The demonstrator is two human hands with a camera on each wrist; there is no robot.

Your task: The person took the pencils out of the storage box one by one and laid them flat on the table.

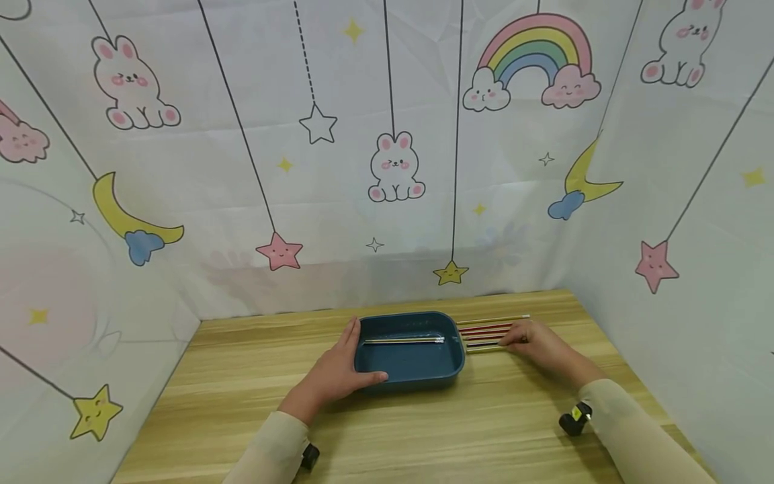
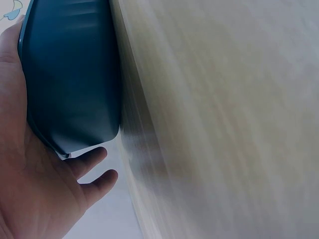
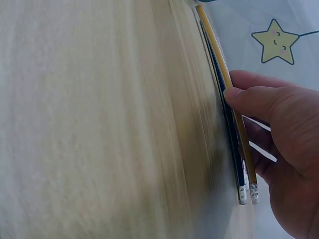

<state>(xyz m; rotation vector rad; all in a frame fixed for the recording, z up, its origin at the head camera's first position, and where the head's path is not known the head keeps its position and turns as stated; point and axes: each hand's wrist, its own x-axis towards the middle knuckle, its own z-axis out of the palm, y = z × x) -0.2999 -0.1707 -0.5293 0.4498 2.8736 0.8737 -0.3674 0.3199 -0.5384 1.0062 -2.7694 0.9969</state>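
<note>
A dark blue rectangular tray (image 1: 411, 366) sits on the table, with pencils (image 1: 402, 341) lying lengthwise inside it. My left hand (image 1: 338, 366) holds the tray's left end, thumb over the near rim and fingers along the far left side. Beyond the tray's right end, several pencils (image 1: 486, 329) in yellow, red and dark colours lie side by side. My right hand (image 1: 541, 346) is at their right part. In the right wrist view, its thumb and index finger pinch a yellow pencil (image 3: 217, 55); a dark blue pencil (image 3: 235, 154) lies right beside it.
The wood-grain table (image 1: 484, 430) is bordered at the back and sides by a white curtain (image 1: 338, 202) printed with rabbits, stars and moons. Small black devices (image 1: 574, 419) are worn at both wrists.
</note>
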